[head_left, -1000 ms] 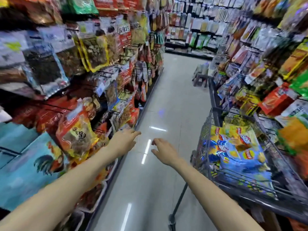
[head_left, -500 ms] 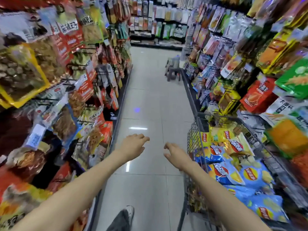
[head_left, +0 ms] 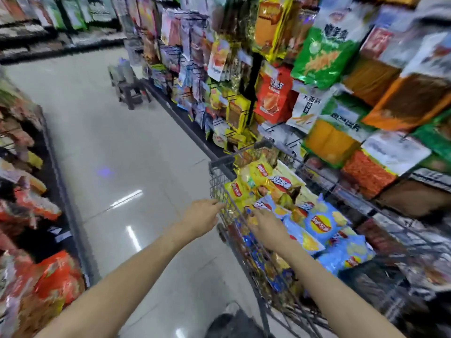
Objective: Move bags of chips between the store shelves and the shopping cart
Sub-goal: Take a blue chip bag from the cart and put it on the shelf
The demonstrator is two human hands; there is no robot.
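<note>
Both forearms are bare from the lower edge of the view to the wrists, with no sleeve, cuff, watch, bracelet or glove showing on either. The left hand point(head_left: 201, 217) is bare, its fingers unringed as far as the blurred frame allows. The right hand point(head_left: 267, 226) is likewise bare, with no ring or strap visible. Just left of the shopping cart point(head_left: 220, 176) at the bottom of the view, a dark trouser leg point(head_left: 234, 324) shows, grey-black and soft in outline, with a pale, whitish shoe point(head_left: 231, 307) at its far end; details of the shoe are too blurred to tell.
</note>
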